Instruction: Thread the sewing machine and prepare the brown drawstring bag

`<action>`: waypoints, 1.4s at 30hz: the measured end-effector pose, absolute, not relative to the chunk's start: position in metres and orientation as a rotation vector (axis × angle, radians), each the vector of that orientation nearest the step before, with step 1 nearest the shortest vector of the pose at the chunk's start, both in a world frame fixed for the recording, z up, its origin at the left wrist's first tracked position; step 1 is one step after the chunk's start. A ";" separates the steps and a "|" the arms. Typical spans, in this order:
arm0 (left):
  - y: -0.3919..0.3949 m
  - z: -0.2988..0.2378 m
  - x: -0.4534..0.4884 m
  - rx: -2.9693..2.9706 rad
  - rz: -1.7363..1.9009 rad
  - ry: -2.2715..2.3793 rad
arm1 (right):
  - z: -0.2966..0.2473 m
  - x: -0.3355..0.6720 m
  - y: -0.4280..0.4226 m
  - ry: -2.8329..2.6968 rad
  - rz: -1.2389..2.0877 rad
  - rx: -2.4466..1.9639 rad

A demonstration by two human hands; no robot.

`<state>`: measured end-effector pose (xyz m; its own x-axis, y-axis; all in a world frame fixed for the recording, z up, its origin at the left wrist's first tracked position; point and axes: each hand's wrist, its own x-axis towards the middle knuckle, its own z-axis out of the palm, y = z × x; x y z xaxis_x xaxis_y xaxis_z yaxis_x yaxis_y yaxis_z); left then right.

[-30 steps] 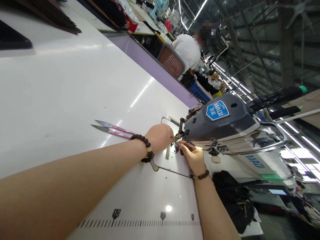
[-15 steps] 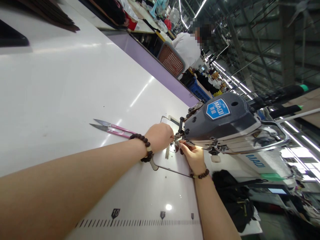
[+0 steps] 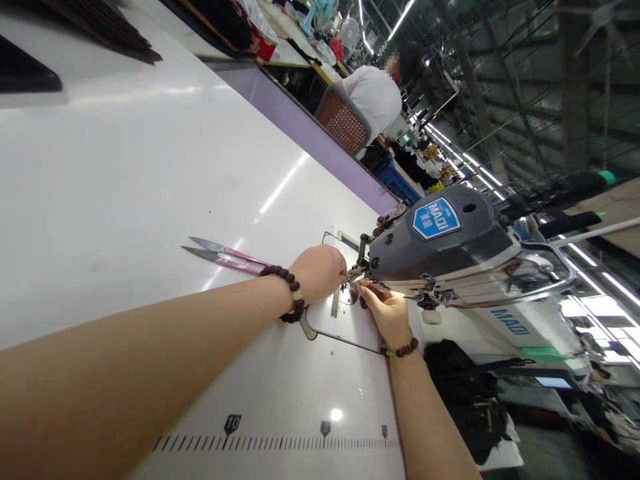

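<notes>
Meeting under the nose of the grey sewing machine [image 3: 440, 243], both hands sit right at its needle, over the metal needle plate [image 3: 336, 325] set into the white worktop [image 3: 150, 173]. The left hand [image 3: 320, 270] comes in from the left with its fingers curled away from the camera, and I cannot tell whether its grip is clenched on anything. The right hand [image 3: 389, 312] reaches up from below with thumb and fingertips pinched together just under the machine head. Its grip is clenched, though whatever lies between is too fine to see. Each wrist wears a dark bead bracelet. Pink-handled thread snips [image 3: 225, 257] lie on the worktop just beyond the left wrist, blades pointing away from the machine. A printed ruler scale [image 3: 280, 443] runs along the near edge. Well beyond, a person in a white top [image 3: 375, 97] sits in a mesh-backed chair [image 3: 343, 123].
</notes>
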<state>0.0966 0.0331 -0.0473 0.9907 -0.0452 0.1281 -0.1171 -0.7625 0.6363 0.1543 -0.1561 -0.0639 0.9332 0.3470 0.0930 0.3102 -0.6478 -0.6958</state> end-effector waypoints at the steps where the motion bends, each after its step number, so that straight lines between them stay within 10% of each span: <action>1: 0.033 -0.048 0.097 2.438 0.137 -0.113 | -0.064 0.154 -0.156 -0.463 0.061 -2.320; 42: 0.028 -0.046 0.095 2.591 0.148 -0.170 | -0.062 0.146 -0.145 -0.589 0.014 -2.264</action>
<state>0.0945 0.0278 -0.0456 0.9860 -0.0915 0.1391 -0.1503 -0.8493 0.5060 0.1464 -0.1455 -0.0619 0.8926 0.4172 0.1711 0.4086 -0.5879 -0.6982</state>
